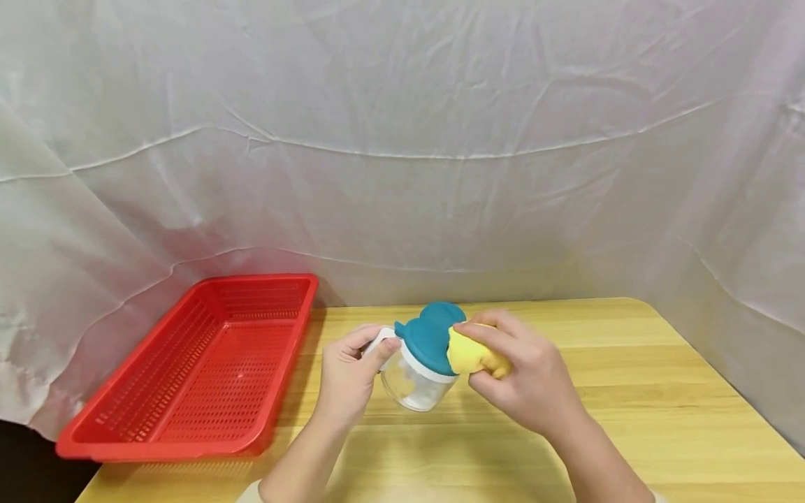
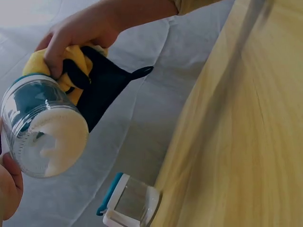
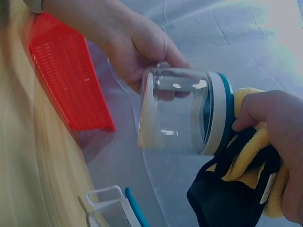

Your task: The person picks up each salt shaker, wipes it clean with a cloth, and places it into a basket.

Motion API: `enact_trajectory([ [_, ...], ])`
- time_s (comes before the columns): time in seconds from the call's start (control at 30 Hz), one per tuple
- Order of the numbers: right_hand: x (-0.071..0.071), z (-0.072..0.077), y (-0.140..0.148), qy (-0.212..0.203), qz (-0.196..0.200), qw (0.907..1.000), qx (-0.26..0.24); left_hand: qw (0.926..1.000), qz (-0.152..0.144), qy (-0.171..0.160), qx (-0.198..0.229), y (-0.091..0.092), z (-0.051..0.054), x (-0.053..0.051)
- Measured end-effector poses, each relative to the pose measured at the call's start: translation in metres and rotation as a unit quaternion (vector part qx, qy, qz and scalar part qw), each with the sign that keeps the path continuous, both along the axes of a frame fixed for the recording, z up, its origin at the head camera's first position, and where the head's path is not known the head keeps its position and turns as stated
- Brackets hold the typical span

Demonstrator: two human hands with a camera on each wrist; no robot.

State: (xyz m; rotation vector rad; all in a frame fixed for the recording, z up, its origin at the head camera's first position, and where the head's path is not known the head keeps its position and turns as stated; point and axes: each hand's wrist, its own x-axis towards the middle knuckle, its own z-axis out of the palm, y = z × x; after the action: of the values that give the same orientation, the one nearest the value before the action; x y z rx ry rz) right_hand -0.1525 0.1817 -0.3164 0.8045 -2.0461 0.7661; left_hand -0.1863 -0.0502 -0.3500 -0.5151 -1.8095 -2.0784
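My left hand (image 1: 352, 367) grips the white handle of a clear jar (image 1: 411, 388), which is tilted above the table. The jar has a white collar and a teal lid (image 1: 424, 342). In my right hand (image 1: 528, 367) is a bunched yellow cloth (image 1: 468, 355), pressed against the lid's right side. The wrist views show the cloth's dark part (image 3: 222, 196) hanging down, with a small loop at its end in the left wrist view. Behind the held jar stands a second jar (image 2: 130, 201), also teal-lidded and white-handled; the head view mostly hides it.
A red perforated plastic basket (image 1: 157, 449) sits at the left of the wooden table (image 1: 629, 391), its left side near the pale fabric. That fabric (image 1: 402, 209) hangs behind the table and along both sides. The table's right edge runs diagonally toward the front.
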Motion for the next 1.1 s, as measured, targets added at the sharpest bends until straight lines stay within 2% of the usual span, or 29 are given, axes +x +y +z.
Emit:
enact_trajectory([
  [0.13, 0.003, 0.001, -0.007, 0.048, 0.028, 0.9984, 0.008, 0.9990, 0.013, 0.024, -0.036, 0.003, -0.001, 0.001],
  [0.23, 0.005, 0.000, -0.014, 0.071, 0.043, 0.9965, 0.012, 0.9977, 0.005, 0.036, -0.058, 0.006, -0.003, 0.002],
  [0.33, 0.006, -0.001, -0.019, 0.080, 0.052, 0.9954, 0.010, 0.9962, -0.016, 0.041, -0.075, 0.009, -0.005, 0.005],
  [0.47, 0.005, -0.002, -0.020, 0.075, 0.075, 0.9943, -0.012, 0.9926, -0.066, 0.041, -0.093, 0.011, -0.009, 0.006],
  [0.63, 0.002, -0.004, -0.013, 0.010, 0.124, 0.9905, -0.058, 0.9859, -0.134, 0.044, -0.091, 0.009, -0.013, 0.004],
  [0.77, 0.000, -0.005, -0.006, -0.071, 0.132, 0.9837, -0.099, 0.9837, -0.169, 0.003, -0.062, 0.005, -0.015, 0.001],
  [0.9, 0.002, -0.002, 0.000, -0.138, 0.131, 0.9698, -0.153, 0.9777, -0.205, -0.043, -0.012, 0.000, -0.016, -0.002],
  [1.0, 0.004, 0.001, 0.002, -0.168, 0.130, 0.9572, -0.196, 0.9714, -0.228, -0.064, 0.021, -0.003, -0.016, -0.004],
  [1.1, 0.007, 0.003, 0.001, -0.188, 0.120, 0.9476, -0.228, 0.9664, -0.236, -0.084, 0.056, -0.006, -0.015, -0.006],
])
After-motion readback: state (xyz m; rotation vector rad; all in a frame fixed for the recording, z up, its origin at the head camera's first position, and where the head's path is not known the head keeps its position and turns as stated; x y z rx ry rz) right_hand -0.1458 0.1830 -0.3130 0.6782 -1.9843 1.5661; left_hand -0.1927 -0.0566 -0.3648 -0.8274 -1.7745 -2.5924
